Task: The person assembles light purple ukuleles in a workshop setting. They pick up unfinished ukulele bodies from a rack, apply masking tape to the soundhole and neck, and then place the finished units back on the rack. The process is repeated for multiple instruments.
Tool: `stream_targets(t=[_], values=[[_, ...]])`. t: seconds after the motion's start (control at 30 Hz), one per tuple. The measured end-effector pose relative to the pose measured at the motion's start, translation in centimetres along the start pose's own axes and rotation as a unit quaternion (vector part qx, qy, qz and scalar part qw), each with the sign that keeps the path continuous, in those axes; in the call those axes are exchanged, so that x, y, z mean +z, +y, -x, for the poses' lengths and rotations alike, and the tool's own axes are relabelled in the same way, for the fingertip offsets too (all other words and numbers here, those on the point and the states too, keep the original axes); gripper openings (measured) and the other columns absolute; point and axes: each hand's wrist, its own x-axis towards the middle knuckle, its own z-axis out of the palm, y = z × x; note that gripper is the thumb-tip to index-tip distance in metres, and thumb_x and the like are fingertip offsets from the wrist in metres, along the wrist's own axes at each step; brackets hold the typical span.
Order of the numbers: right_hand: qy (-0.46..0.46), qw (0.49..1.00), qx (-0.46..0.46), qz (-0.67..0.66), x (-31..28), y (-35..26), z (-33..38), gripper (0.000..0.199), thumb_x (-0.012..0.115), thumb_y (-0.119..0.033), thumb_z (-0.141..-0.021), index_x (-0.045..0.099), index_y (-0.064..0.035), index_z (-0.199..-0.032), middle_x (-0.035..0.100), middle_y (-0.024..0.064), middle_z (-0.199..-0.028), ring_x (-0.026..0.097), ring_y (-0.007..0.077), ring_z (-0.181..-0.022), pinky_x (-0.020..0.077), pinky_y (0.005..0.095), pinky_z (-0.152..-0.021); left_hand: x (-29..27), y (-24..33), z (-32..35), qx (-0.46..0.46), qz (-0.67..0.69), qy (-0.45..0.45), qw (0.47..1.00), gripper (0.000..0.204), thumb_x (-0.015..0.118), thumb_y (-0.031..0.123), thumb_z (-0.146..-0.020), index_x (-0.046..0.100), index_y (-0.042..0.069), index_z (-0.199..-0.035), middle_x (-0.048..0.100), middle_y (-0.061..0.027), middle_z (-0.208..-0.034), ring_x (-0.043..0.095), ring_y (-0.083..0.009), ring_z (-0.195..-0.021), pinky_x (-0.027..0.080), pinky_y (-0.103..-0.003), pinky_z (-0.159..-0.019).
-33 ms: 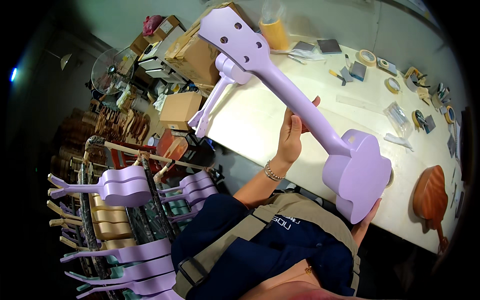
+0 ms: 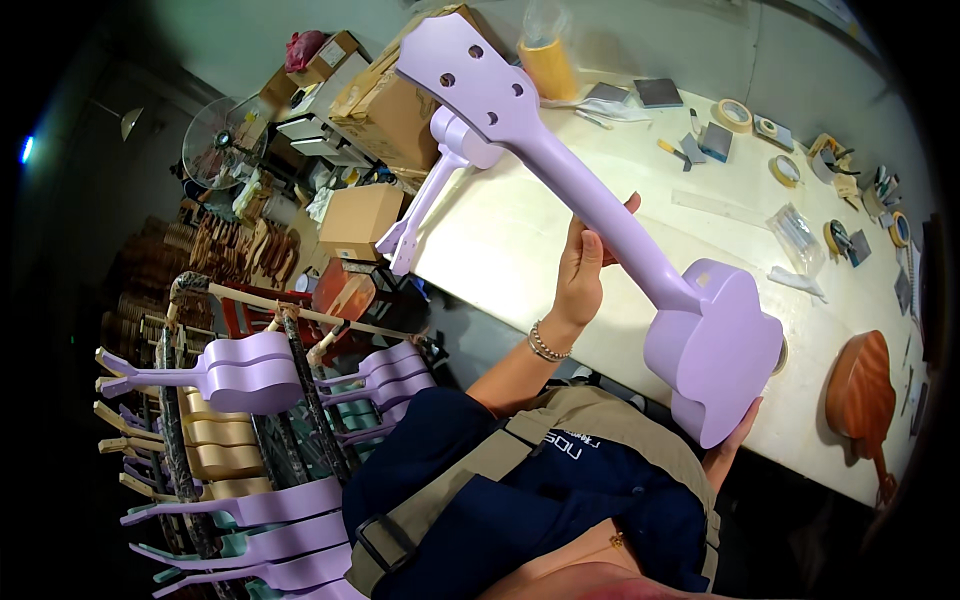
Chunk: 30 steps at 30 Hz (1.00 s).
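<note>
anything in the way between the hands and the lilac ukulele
Nothing visible: the left hand is at the neck of the lilac ukulele, and the right hand, partly hidden, is at the body's lower edge.

Wearing navy short-sleeved shirt (image 2: 470,535), white chest lettering (image 2: 566,447); khaki apron (image 2: 635,425), dark buckle (image 2: 386,541); silvery beaded bracelet (image 2: 546,343); small gold pendant (image 2: 616,540).

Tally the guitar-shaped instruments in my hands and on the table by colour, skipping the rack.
Lilac: 2, the held instrument and the lilac instrument at the table's far left end
Brown: 1, the brown instrument at the right
Total: 3
</note>
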Motion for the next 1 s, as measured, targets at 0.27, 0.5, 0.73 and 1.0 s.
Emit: stream_targets(t=[0.27,0.5,0.73,1.0], values=[[0.186,0.971,0.151,-0.021,-3.4,0.2,-0.1,0.061,0.024,-0.05,-0.091,0.035,-0.0028,-0.128,0.048,0.014,-0.12,0.054,0.0224,-0.089,0.0451,0.0332,-0.076,-0.1,0.1,-0.4,0.029,0.069,-0.011,0.997,0.043,0.039,0.043,-0.09,0.037,0.007,-0.114,0.057,-0.0111,-0.095,0.058,-0.0171,-0.088,0.051,-0.039,-0.081],[0.163,0.901,0.403,-0.004,-7.7,4.0,2.9,0.075,0.02,-0.064,-0.084,0.037,-0.0052,-0.127,0.051,0.017,-0.115,0.044,0.017,-0.061,0.0343,0.0256,-0.052,-1.1,1.4,-0.7,-0.025,0.193,-0.049,0.98,0.053,0.054,0.038,-0.085,0.036,0.004,-0.12,0.053,-0.0081,-0.08,0.064,-0.0247,-0.072,0.052,-0.044,-0.08],[0.001,0.927,0.371,-0.047,1.8,3.9,-1.9,0.09,0.015,-0.077,-0.075,0.037,-0.0078,-0.127,0.054,0.0203,-0.112,0.036,0.0122,-0.038,0.0257,0.0195,-0.033,-1.5,4.9,-1.8,0.033,0.146,-0.015,0.989,0.032,0.051,0.014,-0.089,0.039,0.004,-0.117,0.054,-0.0078,-0.076,0.058,-0.0171,-0.06,0.054,-0.036,-0.07],[-0.031,0.932,0.359,0.035,2.3,3.2,-2.6,0.088,0.012,-0.074,-0.078,0.035,-0.0069,-0.13,0.055,0.018,-0.113,0.035,0.0121,-0.038,0.0257,0.0204,-0.034,-3.6,8.6,-0.7,0.071,-0.13,0.179,0.973,0.034,0.056,0.006,-0.086,0.042,-0.001,-0.117,0.055,-0.004,-0.076,0.055,-0.0112,-0.063,0.048,-0.025,-0.061]])
